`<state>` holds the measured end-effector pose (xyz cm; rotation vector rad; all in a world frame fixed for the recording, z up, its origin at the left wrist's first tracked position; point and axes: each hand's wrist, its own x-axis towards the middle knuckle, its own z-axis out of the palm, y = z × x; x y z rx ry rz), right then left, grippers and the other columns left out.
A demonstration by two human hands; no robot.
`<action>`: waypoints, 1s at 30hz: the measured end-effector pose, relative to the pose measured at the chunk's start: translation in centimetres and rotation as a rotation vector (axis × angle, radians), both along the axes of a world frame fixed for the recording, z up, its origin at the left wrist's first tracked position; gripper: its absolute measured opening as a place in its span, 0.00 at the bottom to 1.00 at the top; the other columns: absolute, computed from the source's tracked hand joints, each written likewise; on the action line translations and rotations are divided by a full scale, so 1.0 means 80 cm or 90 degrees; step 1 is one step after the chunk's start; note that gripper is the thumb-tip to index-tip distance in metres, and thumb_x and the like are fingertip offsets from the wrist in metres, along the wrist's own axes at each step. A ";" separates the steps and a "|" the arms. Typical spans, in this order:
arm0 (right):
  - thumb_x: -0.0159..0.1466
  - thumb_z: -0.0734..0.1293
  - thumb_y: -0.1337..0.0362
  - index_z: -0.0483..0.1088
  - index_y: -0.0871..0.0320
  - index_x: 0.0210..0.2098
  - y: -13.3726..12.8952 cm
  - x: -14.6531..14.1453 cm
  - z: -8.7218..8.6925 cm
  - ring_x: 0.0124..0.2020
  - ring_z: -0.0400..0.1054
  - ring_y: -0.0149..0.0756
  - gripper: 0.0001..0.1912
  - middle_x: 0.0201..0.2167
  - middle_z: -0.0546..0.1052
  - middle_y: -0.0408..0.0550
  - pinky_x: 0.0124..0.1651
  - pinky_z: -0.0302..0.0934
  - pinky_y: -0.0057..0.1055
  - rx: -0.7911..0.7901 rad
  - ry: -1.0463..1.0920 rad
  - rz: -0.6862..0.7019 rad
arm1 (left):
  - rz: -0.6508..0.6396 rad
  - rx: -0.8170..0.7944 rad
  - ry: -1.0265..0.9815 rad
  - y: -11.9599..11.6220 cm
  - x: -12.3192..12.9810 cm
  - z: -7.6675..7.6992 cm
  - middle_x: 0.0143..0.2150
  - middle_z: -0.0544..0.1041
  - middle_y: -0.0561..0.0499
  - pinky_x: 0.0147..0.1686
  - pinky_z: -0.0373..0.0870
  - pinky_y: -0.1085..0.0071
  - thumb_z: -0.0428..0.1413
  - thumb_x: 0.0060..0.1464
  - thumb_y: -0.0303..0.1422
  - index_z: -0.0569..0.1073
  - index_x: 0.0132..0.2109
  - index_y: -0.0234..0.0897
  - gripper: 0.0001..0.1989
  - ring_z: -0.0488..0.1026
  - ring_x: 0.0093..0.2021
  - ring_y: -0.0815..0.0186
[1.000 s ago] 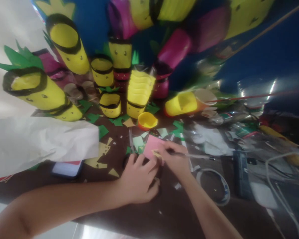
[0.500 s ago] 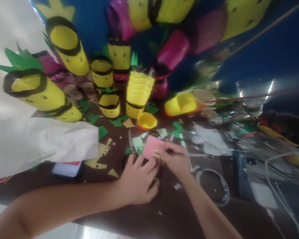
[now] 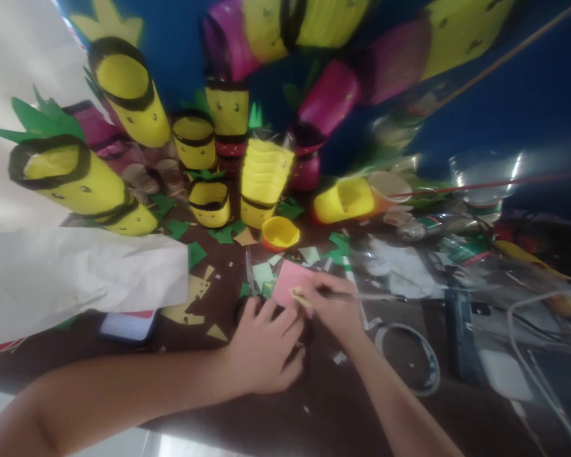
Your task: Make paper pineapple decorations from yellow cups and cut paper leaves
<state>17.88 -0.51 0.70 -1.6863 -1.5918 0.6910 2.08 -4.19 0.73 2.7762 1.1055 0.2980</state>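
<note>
A square of pink paper (image 3: pixel 289 280) lies on the dark table, with a small cut yellow paper piece (image 3: pixel 299 296) over its lower edge. My right hand (image 3: pixel 335 308) is closed around a slim pen-like tool (image 3: pixel 374 296), dark near the fingers; its fingertips also touch the pink paper and the yellow piece. At the paper's lower left edge, my left hand (image 3: pixel 269 343) rests with bent fingers spread apart, its index fingertip near the yellow piece. Scissors (image 3: pixel 250 273) point away from me, their handles partly hidden by my left fingers.
Green paper scraps (image 3: pixel 196 254) and yellow scraps (image 3: pixel 193 311) litter the table. Yellow painted bottle cups (image 3: pixel 209 203) stand behind, near a small yellow bowl (image 3: pixel 280 233). A phone (image 3: pixel 128 325) and white sheet (image 3: pixel 85 273) lie left; a tape roll (image 3: pixel 409 358) and cables lie right.
Almost nothing differs. The view has shifted very slightly, and both hands keep their places at the pink paper.
</note>
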 end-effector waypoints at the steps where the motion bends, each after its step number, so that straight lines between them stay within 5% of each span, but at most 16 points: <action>1: 0.55 0.63 0.63 0.59 0.59 0.11 0.000 0.000 0.000 0.15 0.55 0.25 0.18 0.08 0.61 0.38 0.19 0.50 0.23 0.002 -0.002 0.003 | 0.000 0.001 0.001 0.000 0.000 0.000 0.55 0.64 0.47 0.37 0.54 0.57 0.41 0.56 0.41 0.66 0.51 0.37 0.21 0.62 0.42 0.57; 30: 0.56 0.62 0.62 0.60 0.59 0.12 0.000 0.000 -0.001 0.15 0.55 0.25 0.18 0.09 0.61 0.39 0.19 0.51 0.23 0.018 -0.032 -0.001 | -0.006 -0.005 0.009 0.002 -0.001 0.005 0.54 0.64 0.47 0.37 0.54 0.59 0.42 0.56 0.41 0.66 0.50 0.38 0.20 0.62 0.42 0.58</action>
